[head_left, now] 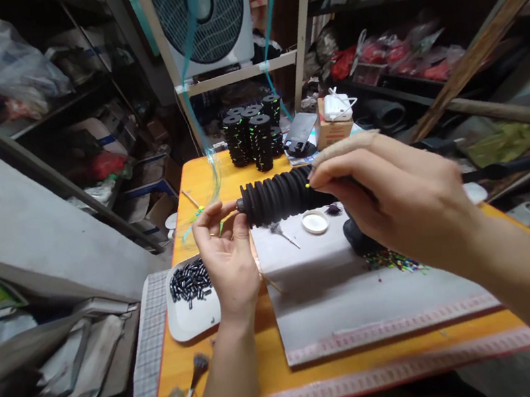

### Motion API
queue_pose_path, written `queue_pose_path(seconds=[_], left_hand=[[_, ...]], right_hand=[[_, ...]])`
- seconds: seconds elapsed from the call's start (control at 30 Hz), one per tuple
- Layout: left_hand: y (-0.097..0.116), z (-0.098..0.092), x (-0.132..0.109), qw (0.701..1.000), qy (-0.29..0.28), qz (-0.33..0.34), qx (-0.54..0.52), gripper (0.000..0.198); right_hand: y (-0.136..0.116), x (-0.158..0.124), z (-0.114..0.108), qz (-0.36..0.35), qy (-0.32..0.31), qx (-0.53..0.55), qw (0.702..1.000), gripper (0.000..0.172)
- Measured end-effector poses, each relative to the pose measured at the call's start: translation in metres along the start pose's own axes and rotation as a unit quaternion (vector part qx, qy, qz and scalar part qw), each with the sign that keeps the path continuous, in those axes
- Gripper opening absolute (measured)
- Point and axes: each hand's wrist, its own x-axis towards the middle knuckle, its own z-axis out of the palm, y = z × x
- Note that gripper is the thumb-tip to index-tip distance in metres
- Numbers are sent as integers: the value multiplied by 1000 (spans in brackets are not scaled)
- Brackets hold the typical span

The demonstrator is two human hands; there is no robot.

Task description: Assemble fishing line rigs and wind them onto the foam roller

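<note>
A black ribbed foam roll (275,198) hangs level above the table, mounted on a dark shaft. My left hand (230,257) is closed on the shaft's left end, thumb and fingers at the tip. Over the roll's right part, my right hand (384,189) has its fingers pinched together. A small yellow-headed pin (308,185) shows at those fingertips, against the roll; its shank is hidden. Below lie a grey-white board (323,310) and a pile of multicoloured pins (400,261), partly behind my right hand.
Left on the yellow table (262,340) is a white tray (185,328) of short dark tubes. Brushes (192,388) and a small white lid (315,222) lie about. Several finished-looking black rolls (262,142) stand at the back, before a box fan (203,17). Teal strands (202,101) hang down.
</note>
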Motion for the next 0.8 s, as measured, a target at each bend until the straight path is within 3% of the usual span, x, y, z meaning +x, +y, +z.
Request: queue_pose_path(seconds=[0.13,0.43,0.8], left_hand=[[1,2,0,1000,-3,0,-11,29],[1,2,0,1000,2,1,-8,30],[0,2,1,1000,3,-3,-9,30]], right_hand=[[4,7,12,-28,-39,-28,998,12],[3,10,10,25,-47,5,999,12],[0,12,11,-26,-76,-55,995,13]])
